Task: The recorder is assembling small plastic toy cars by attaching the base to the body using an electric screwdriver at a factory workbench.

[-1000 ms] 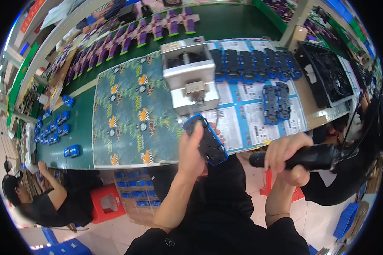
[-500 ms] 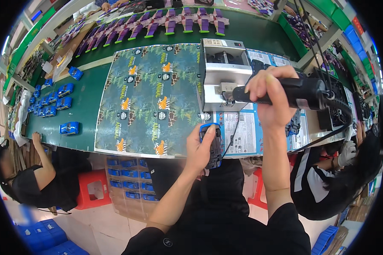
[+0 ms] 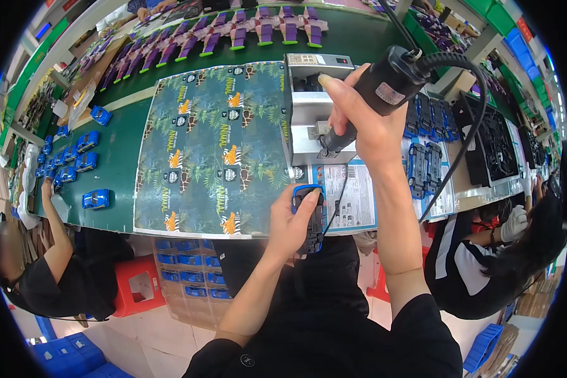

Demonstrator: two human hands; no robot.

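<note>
My left hand is closed around a blue toy car, turned so its black underside shows, at the table's near edge. My right hand grips a black electric screwdriver, its cable rising from the upper end. The screwdriver slants down to the left, its tip at the front of a silver metal box, which looks like a screw feeder. Whether a screw sits on the tip is too small to make out. Beside the right forearm, several blue cars lie with their black undersides up.
A printed animal-pattern sheet covers the middle of the green table. Blue cars stand at the left; purple parts line the back. A black tray is at the right. Co-workers sit on both sides.
The screwdriver has swung from nearly level to a steep slant, its upper end raised, with its tip still at the metal box. The left hand keeps the car. The left co-worker's hand reached toward the cars.
</note>
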